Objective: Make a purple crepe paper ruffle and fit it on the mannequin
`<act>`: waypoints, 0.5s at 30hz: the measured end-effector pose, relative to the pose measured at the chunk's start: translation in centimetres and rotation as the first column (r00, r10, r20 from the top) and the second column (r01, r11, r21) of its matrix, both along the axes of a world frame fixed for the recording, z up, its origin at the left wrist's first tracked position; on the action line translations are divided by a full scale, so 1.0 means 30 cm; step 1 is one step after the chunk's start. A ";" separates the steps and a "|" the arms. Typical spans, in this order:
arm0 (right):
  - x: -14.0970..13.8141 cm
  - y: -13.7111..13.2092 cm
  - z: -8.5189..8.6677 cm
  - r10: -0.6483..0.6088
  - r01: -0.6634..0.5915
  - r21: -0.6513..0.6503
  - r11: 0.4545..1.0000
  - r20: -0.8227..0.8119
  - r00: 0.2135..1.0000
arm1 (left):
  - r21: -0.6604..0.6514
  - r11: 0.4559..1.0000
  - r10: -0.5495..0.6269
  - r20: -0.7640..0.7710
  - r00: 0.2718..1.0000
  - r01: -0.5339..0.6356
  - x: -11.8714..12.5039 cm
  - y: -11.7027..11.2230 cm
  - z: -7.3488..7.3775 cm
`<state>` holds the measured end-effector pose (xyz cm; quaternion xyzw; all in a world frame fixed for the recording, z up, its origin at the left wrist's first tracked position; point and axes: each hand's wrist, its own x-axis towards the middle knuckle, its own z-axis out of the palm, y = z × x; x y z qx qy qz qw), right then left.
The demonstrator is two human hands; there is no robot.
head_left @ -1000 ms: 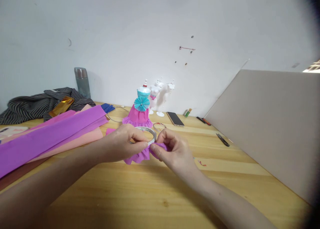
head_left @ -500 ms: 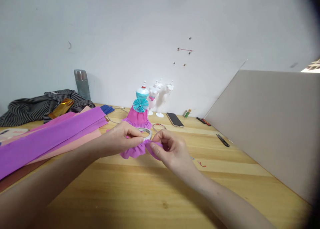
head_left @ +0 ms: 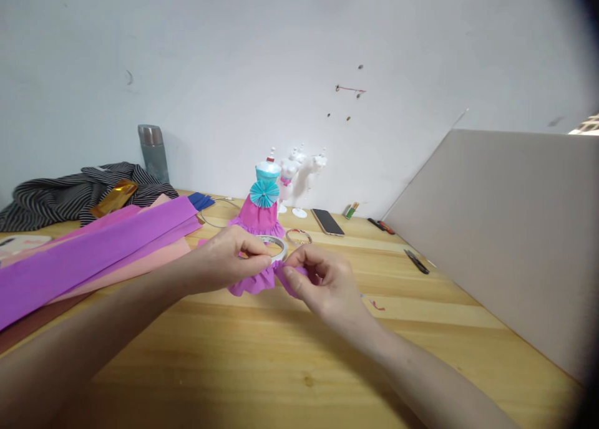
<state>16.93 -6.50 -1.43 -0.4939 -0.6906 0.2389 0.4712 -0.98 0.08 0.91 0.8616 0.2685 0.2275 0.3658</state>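
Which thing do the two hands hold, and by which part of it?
A purple ruffled strip: the left hand pinches its gathered upper edge, the right hand a bunched part farther right.

Bare-skin setup on both sides
Left hand and right hand are totally uncovered, left forearm and right forearm too, right out to the edge of view. Tiny faint spot on the right one.

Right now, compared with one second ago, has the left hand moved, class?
Yes, slightly: judged against the phone on the table, the left hand now sits a little farther to the left.
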 end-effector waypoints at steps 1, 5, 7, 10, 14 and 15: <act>0.001 -0.001 0.001 0.008 -0.008 -0.001 1.000 -0.006 1.000 | 0.006 1.000 0.001 -0.003 1.000 -0.001 0.000 0.000 0.000; 0.004 -0.001 0.000 0.036 -0.036 -0.006 0.999 -0.013 0.999 | 0.036 0.999 -0.004 -0.027 1.000 0.005 -0.001 -0.002 0.000; 0.005 0.003 -0.001 0.014 -0.014 0.004 1.000 -0.013 1.000 | 0.040 0.999 -0.003 -0.029 1.000 0.005 -0.002 -0.004 0.001; 0.006 0.010 -0.004 -0.004 0.004 -0.010 1.000 -0.034 0.999 | 0.031 0.999 -0.009 -0.018 1.000 0.010 0.000 -0.009 0.004; 0.005 0.017 -0.003 -0.001 -0.001 -0.033 0.999 -0.056 0.998 | 0.028 0.999 -0.017 -0.016 1.000 0.017 0.001 -0.015 0.010; 0.005 0.018 -0.003 0.004 -0.006 -0.035 0.999 -0.064 0.998 | 0.030 0.999 -0.016 -0.016 1.000 0.017 0.001 -0.016 0.010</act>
